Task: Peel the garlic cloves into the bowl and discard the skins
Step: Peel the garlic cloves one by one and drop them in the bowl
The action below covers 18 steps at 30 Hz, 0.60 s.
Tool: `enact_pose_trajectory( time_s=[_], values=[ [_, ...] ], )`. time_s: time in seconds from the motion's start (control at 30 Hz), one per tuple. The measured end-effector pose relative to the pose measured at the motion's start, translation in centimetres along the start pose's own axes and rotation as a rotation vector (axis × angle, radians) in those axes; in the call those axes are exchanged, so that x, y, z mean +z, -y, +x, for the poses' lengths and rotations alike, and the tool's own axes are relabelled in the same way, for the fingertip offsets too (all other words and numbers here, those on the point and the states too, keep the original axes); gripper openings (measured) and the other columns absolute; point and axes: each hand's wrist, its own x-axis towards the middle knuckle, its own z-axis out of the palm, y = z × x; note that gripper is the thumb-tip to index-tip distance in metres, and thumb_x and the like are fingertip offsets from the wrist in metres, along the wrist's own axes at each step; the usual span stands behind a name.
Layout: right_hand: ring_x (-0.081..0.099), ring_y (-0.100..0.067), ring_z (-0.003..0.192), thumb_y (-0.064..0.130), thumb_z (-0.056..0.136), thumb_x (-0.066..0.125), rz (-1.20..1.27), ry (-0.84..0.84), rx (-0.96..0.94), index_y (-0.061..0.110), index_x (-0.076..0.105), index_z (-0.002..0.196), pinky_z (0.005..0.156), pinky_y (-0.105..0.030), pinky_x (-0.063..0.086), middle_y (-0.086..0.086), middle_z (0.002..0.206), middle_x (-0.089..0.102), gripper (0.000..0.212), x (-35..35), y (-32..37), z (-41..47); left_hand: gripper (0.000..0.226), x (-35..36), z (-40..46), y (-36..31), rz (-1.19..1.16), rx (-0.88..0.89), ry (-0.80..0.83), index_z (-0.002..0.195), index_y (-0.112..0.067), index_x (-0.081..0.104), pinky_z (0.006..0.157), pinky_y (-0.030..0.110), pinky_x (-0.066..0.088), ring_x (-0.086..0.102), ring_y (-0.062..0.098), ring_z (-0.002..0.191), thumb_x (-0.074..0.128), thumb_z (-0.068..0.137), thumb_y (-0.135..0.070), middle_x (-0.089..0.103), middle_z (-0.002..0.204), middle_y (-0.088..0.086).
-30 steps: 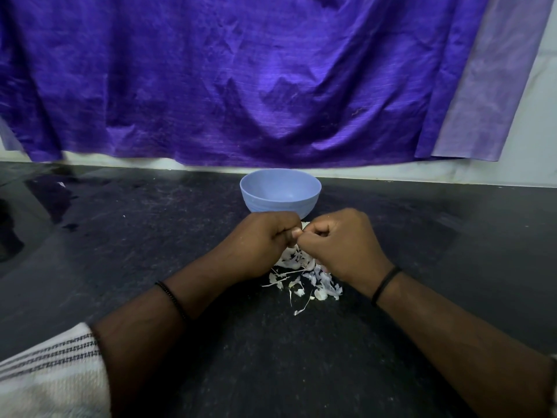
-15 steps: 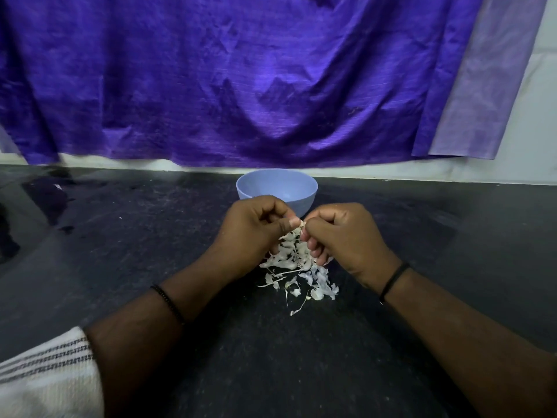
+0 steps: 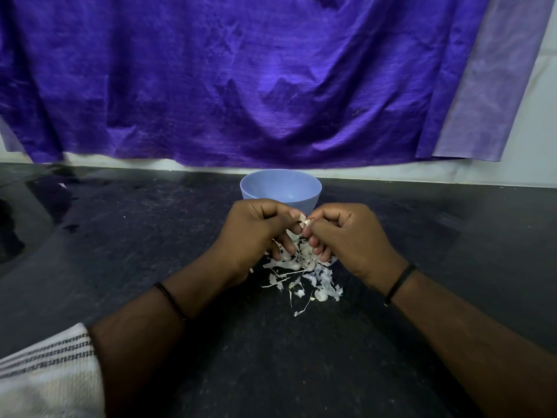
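We count one pale blue bowl (image 3: 280, 188) at the centre of the frame, standing on the dark worktop (image 3: 120, 242) just below the hem of the purple cloth (image 3: 241, 79). There are two hands, each with one dark band at its wrist, and one heap of white garlic skins (image 3: 304, 276) lying on the worktop beneath them; the flakes are too many and too small for us to count. One striped sleeve (image 3: 45, 372) shows at the lower left.

Against the frame half a second ago, the two fists sit a little more level with each other, and the scrap of skin between them stands up more plainly.

The left hand (image 3: 256, 233) and the right hand (image 3: 349, 236) meet knuckle to knuckle just in front of the bowl, both with fingers curled. Between thumb and forefinger tips they pinch one garlic clove (image 3: 303, 220), of which we see only a pale sliver of skin. The clove is held above the heap, nearer than the bowl's rim.
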Motion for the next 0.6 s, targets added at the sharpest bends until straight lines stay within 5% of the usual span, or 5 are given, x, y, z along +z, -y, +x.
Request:
enact_pose_trajectory(
  time_s=[0.27, 0.4, 0.6],
  values=[
    [0.060, -0.008, 0.052, 0.008, 0.089, 0.057, -0.079, -0.030, 0.019, 0.015, 0.071, 0.066, 0.048, -0.020, 0.046, 0.002, 0.056, 0.066, 0.028, -0.29, -0.09, -0.05, 0.018, -0.28, 0.26, -0.09, -0.113, -0.074, -0.015, 0.097, 0.000, 0.072, 0.040, 0.024, 0.043, 0.059, 0.019, 0.052, 0.056, 0.099, -0.008, 0.069, 0.078, 0.010],
    [0.057, -0.007, 0.053, 0.019, 0.086, 0.067, -0.279, -0.017, -0.068, 0.019, 0.071, 0.065, 0.056, -0.031, 0.050, 0.007, 0.059, 0.066, 0.021, -0.66, -0.34, -0.02, 0.020, -0.09, 0.24, -0.07, -0.090, -0.076, -0.022, 0.097, 0.000, 0.070, 0.039, 0.023, 0.041, 0.056, 0.015, 0.050, 0.052, 0.101, -0.007, 0.067, 0.077, 0.007],
    [0.048, -0.003, 0.046, 0.031, 0.082, 0.074, -0.382, -0.017, -0.084, 0.022, 0.066, 0.060, 0.052, -0.027, 0.043, 0.007, 0.051, 0.060, 0.026, -0.64, -0.66, 0.06, 0.018, -0.12, 0.19, 0.00, -0.049, -0.073, -0.036, 0.096, 0.002, 0.072, 0.039, 0.023, 0.039, 0.054, 0.016, 0.049, 0.058, 0.098, -0.009, 0.066, 0.074, 0.008]
  ],
)
